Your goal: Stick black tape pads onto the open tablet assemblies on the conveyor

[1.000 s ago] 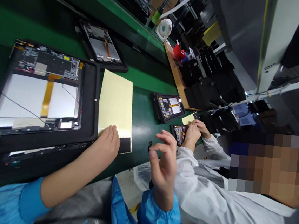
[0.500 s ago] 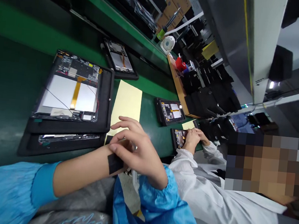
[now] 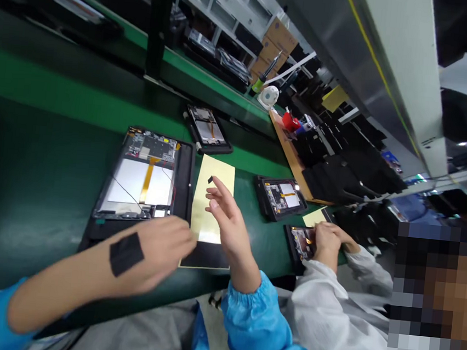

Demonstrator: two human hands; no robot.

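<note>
**Black patch now on the left wrist**

A black patch (image 3: 125,253) sticks to the back of the left wrist; half a second ago the right hand (image 3: 225,218) was pressing it there. That hand has since lifted off and hovers, fingers spread, over the yellow sheet (image 3: 209,206), a small black piece (image 3: 210,179) at its fingertips. The left hand (image 3: 160,250) lies loosely curled, empty, at the sheet's edge. Just left, a black tray (image 3: 182,192) holds an opened tablet (image 3: 140,180).
</note>
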